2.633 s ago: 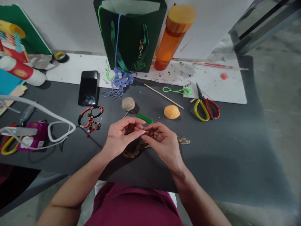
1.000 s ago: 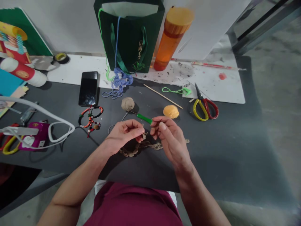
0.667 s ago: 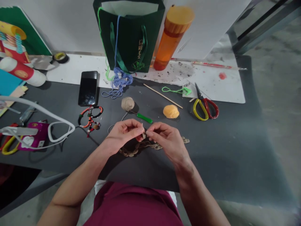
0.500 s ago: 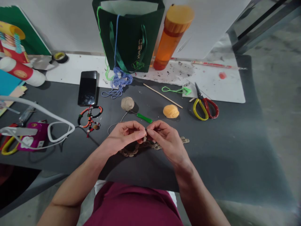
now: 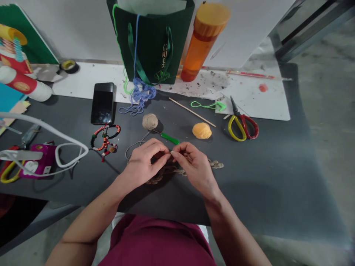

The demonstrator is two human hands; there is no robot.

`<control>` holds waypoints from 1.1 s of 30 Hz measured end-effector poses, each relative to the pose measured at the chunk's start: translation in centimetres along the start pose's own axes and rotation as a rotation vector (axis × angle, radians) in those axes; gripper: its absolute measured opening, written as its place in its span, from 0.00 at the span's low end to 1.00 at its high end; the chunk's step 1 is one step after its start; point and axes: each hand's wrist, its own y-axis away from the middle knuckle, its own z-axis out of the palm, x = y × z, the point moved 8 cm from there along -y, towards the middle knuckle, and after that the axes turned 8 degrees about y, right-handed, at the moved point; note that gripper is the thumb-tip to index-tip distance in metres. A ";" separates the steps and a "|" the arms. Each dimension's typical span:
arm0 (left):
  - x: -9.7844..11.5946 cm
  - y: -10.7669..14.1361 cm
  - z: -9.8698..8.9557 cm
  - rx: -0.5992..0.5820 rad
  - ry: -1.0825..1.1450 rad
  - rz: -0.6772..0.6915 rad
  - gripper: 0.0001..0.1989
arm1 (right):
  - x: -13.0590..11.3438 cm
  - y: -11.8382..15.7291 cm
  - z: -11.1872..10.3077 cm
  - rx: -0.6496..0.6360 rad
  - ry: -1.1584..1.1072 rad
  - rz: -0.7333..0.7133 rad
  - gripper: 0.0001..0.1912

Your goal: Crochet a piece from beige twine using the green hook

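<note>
My left hand (image 5: 146, 160) and my right hand (image 5: 194, 166) meet fingertip to fingertip above the dark table. Both are pinched closed; what lies between the fingertips is too small to make out. Below them lies a beige crocheted strip (image 5: 216, 164), partly hidden by the hands. A ball of beige yarn (image 5: 150, 122) sits just beyond my left hand, with a thin strand looping down toward that hand. The green-handled hook (image 5: 170, 138) rests on the table past my fingertips. An orange-yellow yarn ball (image 5: 202, 130) is beyond my right hand.
Scissors (image 5: 240, 123) and a wooden stick (image 5: 192, 112) lie at the right and middle. A phone (image 5: 102, 103), beaded bracelets (image 5: 105, 138) and a white cable (image 5: 55, 132) are leftward. Behind stand a green bag (image 5: 152, 44) and an orange bottle (image 5: 203, 42).
My left hand has turned slightly, its knuckles higher, and its fingertips have drawn close against those of my right hand. The beige piece once visible between the fingertips is now hidden.
</note>
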 end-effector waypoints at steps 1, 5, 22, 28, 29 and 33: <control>0.0 0.0 0.1 -0.010 -0.020 0.010 0.06 | 0.0 0.0 0.0 -0.003 0.002 0.002 0.14; 0.0 0.1 0.3 -0.031 -0.092 0.047 0.06 | -0.3 0.0 0.0 -0.013 0.039 -0.015 0.13; -1.6 0.0 0.4 -0.077 0.247 -0.309 0.08 | -0.9 0.2 -0.3 -0.011 -0.093 -0.043 0.07; -2.3 0.3 1.2 -0.129 0.445 -0.480 0.10 | -1.4 0.5 -0.5 0.025 -0.040 -0.104 0.04; -2.3 0.3 1.3 -0.134 0.463 -0.489 0.10 | -1.6 0.5 -0.5 0.015 -0.039 -0.117 0.04; -2.5 0.4 1.3 -0.147 0.494 -0.506 0.12 | -1.9 0.5 -0.3 -0.040 -0.053 -0.147 0.05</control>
